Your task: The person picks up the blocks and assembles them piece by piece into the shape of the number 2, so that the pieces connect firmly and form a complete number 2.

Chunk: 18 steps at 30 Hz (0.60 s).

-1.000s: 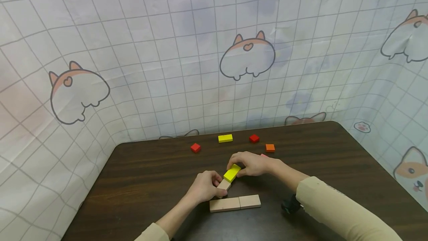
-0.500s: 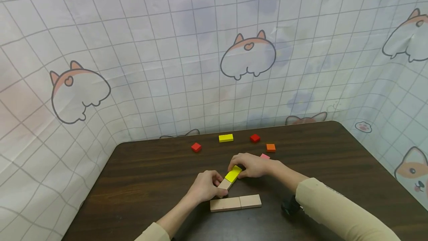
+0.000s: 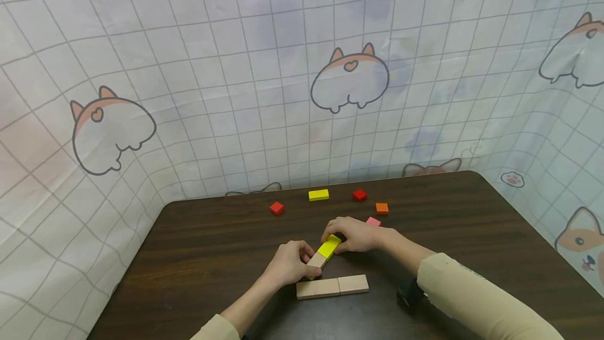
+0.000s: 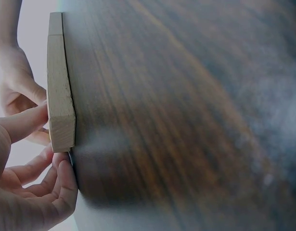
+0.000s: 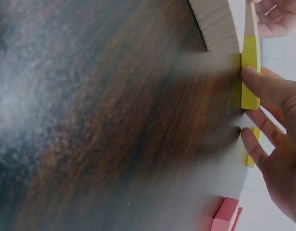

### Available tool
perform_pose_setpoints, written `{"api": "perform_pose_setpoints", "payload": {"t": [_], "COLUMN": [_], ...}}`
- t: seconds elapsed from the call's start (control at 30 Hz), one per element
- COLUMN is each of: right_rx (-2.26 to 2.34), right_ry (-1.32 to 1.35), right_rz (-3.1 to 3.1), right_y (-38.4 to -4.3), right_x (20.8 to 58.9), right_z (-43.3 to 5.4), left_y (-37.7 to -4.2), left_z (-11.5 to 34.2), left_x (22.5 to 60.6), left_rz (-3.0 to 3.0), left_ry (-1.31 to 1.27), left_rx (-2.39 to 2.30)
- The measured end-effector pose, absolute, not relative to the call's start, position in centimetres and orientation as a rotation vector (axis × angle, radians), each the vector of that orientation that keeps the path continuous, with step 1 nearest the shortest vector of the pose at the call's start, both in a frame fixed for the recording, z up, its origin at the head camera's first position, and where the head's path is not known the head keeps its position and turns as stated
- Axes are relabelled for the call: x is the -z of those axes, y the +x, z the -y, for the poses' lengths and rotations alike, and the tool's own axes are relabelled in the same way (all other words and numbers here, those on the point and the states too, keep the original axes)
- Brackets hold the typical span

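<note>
In the head view, my left hand (image 3: 289, 262) pinches a plain wooden block (image 3: 317, 261) between thumb and fingers. My right hand (image 3: 356, 234) grips a yellow block (image 3: 329, 246), which lies end to end with that wooden block in a slanted line. The right wrist view shows the thumb (image 5: 268, 85) against the side of the yellow block (image 5: 250, 72). Closer to me, two plain blocks, a left one (image 3: 318, 288) and a right one (image 3: 353, 284), lie end to end in a row. The right hand's far fingers are partly hidden.
Toward the table's back edge lie a red block (image 3: 277, 208), a yellow block (image 3: 319, 194), another red block (image 3: 360, 194) and an orange block (image 3: 382, 208). A pink block (image 3: 373, 222) sits just behind the right wrist. Patterned cloth (image 3: 236, 135) hangs behind the dark wooden table (image 3: 212, 245).
My right hand has shifted slightly toward me with the yellow block, which now lines up more closely with the wooden block. More of the pink block shows. The left hand stays in place.
</note>
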State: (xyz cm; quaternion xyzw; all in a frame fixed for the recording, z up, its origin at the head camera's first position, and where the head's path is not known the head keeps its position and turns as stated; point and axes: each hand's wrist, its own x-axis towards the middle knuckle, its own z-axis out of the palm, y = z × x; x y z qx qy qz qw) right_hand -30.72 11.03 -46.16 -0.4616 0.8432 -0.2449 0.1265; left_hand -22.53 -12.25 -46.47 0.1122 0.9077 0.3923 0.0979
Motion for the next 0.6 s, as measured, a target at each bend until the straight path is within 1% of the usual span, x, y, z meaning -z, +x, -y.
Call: {"api": "perform_pose_setpoints", "payload": {"t": [0.33,0.6], "right_rx": [0.739,0.817], "right_ry": [-1.354,-1.334], "right_rz": [-2.477,-2.5], "right_y": [-30.7,-30.4], "right_x": [46.6,46.3], "right_z": [-11.1,-12.2], "left_y": [-22.6,-22.6], "left_z": [12.3,12.2], "left_x": [46.5,46.4], "left_rz": [-2.685,-2.692], "left_ry": [0.339,0.341], "left_rx": [-1.151,-1.133]}}
